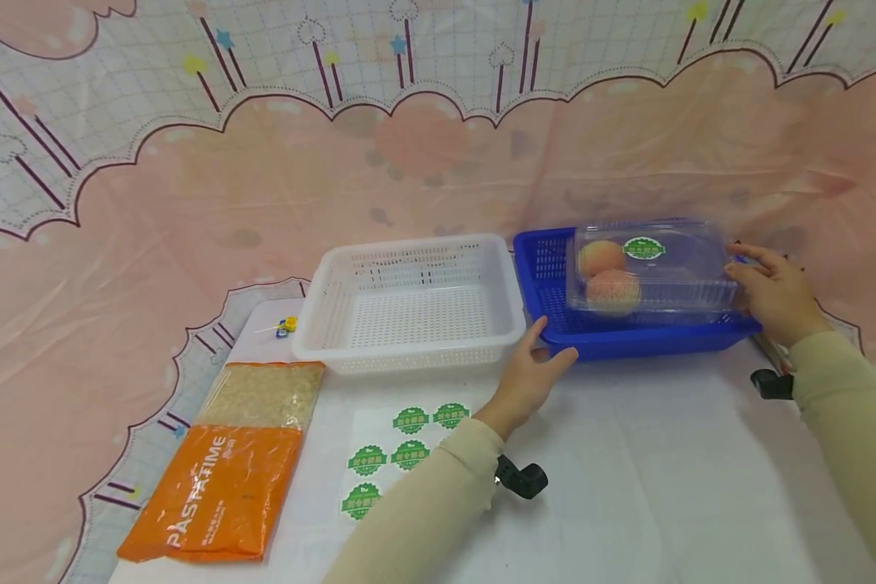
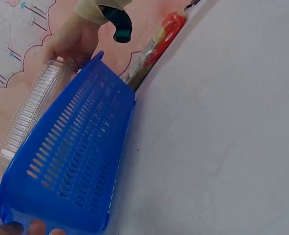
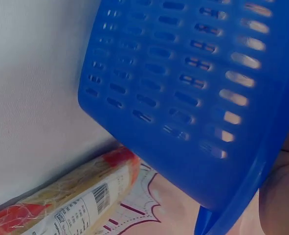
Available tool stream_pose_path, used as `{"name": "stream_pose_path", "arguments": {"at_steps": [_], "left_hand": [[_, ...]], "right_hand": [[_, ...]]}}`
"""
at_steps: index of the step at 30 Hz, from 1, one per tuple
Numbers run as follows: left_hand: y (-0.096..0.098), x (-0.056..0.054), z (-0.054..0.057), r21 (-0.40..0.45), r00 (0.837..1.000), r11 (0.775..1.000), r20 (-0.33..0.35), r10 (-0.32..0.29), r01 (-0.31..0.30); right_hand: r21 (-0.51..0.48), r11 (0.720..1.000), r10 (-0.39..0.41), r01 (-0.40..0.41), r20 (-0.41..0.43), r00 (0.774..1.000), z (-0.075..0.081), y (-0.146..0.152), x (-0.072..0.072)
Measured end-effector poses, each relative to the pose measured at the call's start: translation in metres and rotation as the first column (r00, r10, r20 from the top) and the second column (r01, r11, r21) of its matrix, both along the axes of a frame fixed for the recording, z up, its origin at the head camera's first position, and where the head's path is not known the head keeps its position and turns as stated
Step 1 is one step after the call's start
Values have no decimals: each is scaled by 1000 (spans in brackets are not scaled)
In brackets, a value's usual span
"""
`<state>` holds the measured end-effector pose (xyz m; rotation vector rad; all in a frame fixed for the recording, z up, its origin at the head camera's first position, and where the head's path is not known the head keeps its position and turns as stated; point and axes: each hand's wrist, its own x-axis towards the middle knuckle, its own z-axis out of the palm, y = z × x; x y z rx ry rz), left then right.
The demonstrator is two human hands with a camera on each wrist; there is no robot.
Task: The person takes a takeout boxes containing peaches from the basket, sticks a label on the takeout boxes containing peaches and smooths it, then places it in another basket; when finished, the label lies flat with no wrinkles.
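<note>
A blue slotted basket [image 1: 631, 339] [image 2: 78, 161] [image 3: 193, 83] sits at the right of the white table. Inside it lies a clear plastic box [image 1: 650, 272] [image 2: 29, 105] holding two peaches [image 1: 607, 277], with a green sticker [image 1: 643, 247] on its lid. My left hand [image 1: 536, 365] grips the basket's front left corner, thumb on the side and fingers [image 2: 29, 227] along the front wall. At the basket's right end my right hand [image 1: 774, 296] [image 2: 71, 41] holds the rim, its fingers lying against the box's end.
An empty white basket [image 1: 416, 304] stands just left of the blue one. Nearer me lie a sheet of green stickers [image 1: 401, 450] and an orange pasta bag [image 1: 226, 470]. A spaghetti pack [image 2: 156, 44] [image 3: 61, 200] lies past the basket's right end. A pink cloth hangs behind.
</note>
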<state>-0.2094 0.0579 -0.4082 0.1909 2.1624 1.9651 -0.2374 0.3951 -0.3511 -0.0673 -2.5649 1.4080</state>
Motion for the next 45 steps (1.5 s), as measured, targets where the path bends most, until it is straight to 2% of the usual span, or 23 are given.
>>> {"name": "stream_pose_path", "arguments": {"at_steps": [8,20,27,33,38,41,45], "left_hand": [[6,-15,-5,-26,999,999,-33,40,-40],[14,-21,0,-69,996,993,-6,91,-91],[15,-22,1,-88,995,992,1,96,-95],[17,-22,2,-107,995,989,6,101,-100],[19,-21,4,-128,994,985,-3,113,-113],[20,-20,5,-142,993,983,-16,116,-117],[19,-21,6,-143,993,983,-13,115,-116]], "right_hand": [[19,999,34,-34,39,999,-5,1,-10],[128,988,65,-82,133,989,-7,-2,-21],[155,974,128,-165,224,966,-3,-1,-24],[217,962,110,-165,245,963,-1,1,-26],[200,961,119,-192,328,937,2,4,-28],[228,950,119,-215,371,921,4,5,-28],[269,932,128,-241,377,917,4,3,-27]]}}
